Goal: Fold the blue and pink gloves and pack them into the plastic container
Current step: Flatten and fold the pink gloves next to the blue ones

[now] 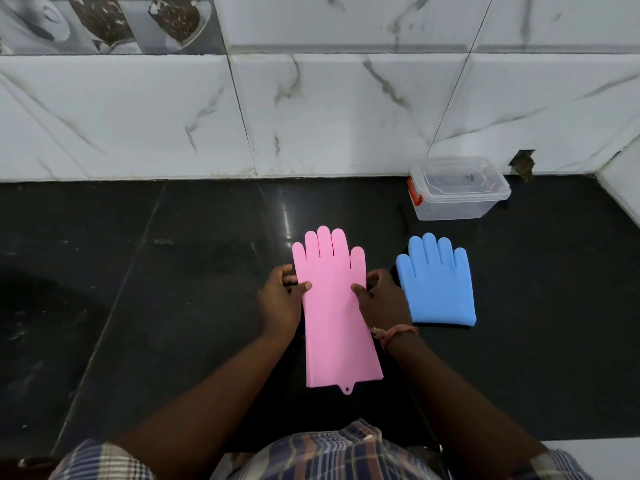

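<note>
A long pink glove [332, 313] lies flat on the black counter [173, 289], fingers pointing toward the wall. My left hand [280, 299] pinches its left edge just below the fingers, and my right hand [379, 299] pinches its right edge at the same height. To the right lies a blue glove [438, 282], shorter, its cuff end doubled under. Behind it, near the wall, stands a clear plastic container [457, 188] with its lid on and an orange clasp on the left end.
A white marble-tiled wall [311, 109] rises behind the counter, with a side wall at the far right. A small hole in the tile shows right of the container. The counter's front edge runs near my checked shirt.
</note>
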A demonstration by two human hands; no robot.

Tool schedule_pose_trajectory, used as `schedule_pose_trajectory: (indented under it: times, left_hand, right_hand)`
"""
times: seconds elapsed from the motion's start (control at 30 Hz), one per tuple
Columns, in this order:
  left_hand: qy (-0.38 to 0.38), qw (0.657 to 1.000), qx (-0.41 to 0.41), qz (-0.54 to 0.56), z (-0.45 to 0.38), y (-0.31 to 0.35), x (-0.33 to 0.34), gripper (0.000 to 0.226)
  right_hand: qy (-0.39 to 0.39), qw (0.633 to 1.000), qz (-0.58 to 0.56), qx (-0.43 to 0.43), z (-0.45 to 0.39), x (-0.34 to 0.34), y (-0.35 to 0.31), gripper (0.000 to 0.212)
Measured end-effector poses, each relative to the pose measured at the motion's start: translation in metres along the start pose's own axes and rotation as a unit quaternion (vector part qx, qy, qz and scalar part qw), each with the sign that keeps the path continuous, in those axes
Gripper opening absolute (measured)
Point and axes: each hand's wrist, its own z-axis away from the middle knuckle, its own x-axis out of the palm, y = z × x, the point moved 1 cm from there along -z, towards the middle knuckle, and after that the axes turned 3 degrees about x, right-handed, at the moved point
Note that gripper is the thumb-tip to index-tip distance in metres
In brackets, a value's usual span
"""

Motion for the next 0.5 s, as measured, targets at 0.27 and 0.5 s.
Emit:
schedule_pose_trajectory:
  times: [0.27,0.5]
  left_hand:
    - [-0.046,0.994,-0.037,-0.091,0.04,-0.005,-0.011,0.03]
    - [-0.073,0.991,-0.05,-0.103,0.044,-0.001,-0.018,0.015]
  right_hand:
    - [-0.021,0.997,0.072,-0.004,0.032,-0.008,0.023,0.015]
    - [-0.078,0.977,0.193,-0.055,0.026,-0.011,0.019,0.016]
